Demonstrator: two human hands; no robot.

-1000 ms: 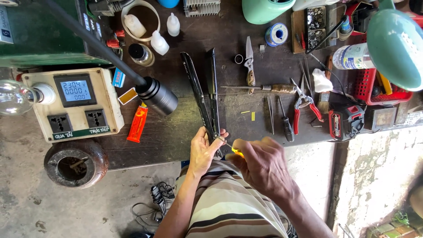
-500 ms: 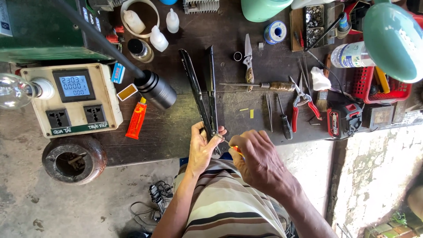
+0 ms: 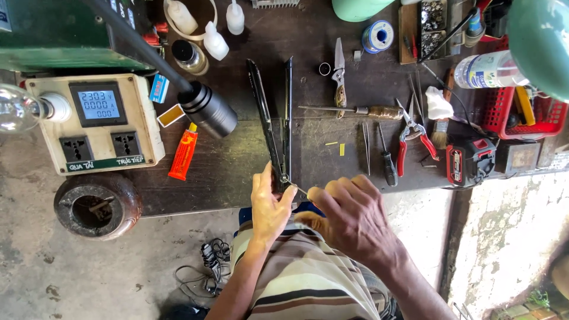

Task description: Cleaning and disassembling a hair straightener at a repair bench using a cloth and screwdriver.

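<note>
Little moved: left hand [image 3: 268,207] fingers still grasp 1 hair straightener [image 3: 274,127] hinge; right hand [image 3: 349,216] pinches 1 thin tool [image 3: 301,191].

Long black hair straightener [image 3: 274,121] lying on a dark workbench, its 2 slim arms spread in a narrow V that opens away from the person and meets at a hinge at the near table edge. Thin metal screwdriver shaft [image 3: 301,190], tip at the hinge, slanting toward the lower right.
</note>
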